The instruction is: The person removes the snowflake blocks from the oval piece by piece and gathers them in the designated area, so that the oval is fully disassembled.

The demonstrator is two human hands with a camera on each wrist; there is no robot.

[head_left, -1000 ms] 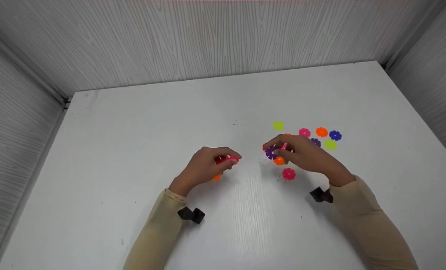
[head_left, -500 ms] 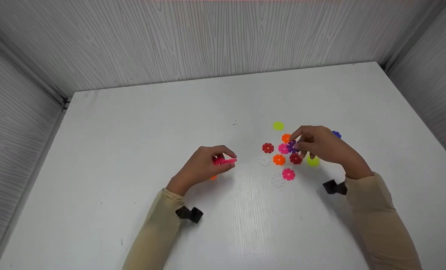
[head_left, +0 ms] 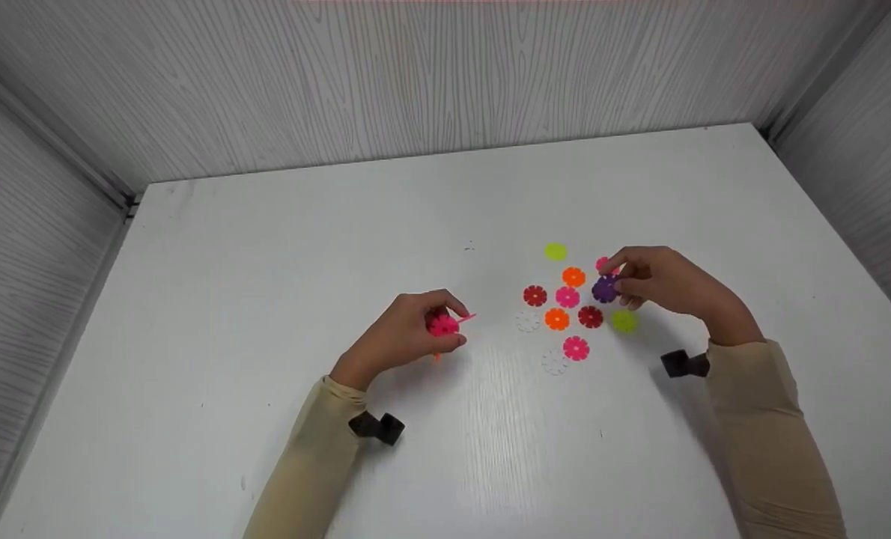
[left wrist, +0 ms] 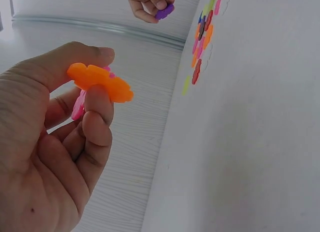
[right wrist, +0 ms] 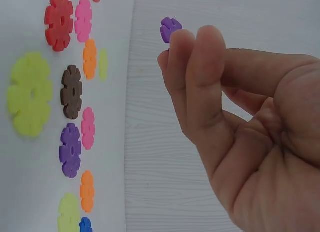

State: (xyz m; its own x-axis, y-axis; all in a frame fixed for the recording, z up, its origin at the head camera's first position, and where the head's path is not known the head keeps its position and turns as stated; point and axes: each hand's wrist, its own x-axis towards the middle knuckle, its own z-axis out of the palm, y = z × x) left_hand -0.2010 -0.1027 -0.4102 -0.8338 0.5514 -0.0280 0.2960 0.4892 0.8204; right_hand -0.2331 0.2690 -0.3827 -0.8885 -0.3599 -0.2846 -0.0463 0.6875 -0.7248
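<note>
Flower-shaped plastic linking discs are in both hands. My left hand [head_left: 397, 329] holds a small cluster of them up over the table, left of the loose discs. In that cluster a pink disc [head_left: 443, 326] faces upward, and another pink one stands edge-on by the fingertips. An orange disc [left wrist: 120, 89] lies against the thumb and fingers in the left wrist view. My right hand [head_left: 663, 281] pinches a purple disc [head_left: 604, 289] by its edge, above the right side of the loose discs. In the right wrist view this purple disc is partly hidden behind the fingertips.
Loose discs lie flat on the white table [head_left: 303, 247], among them a red one [head_left: 534, 296], an orange one [head_left: 557, 319], a clear one [head_left: 555, 362] and a yellow-green one [head_left: 555, 251]. Brown [right wrist: 71, 91] and purple ones lie under my right hand. Wood-grain panels [head_left: 430, 82] surround the table.
My right hand has moved right and slightly away with the purple disc, uncovering discs beneath. My left hand stays nearly in place while its pink discs have turned between the fingers.
</note>
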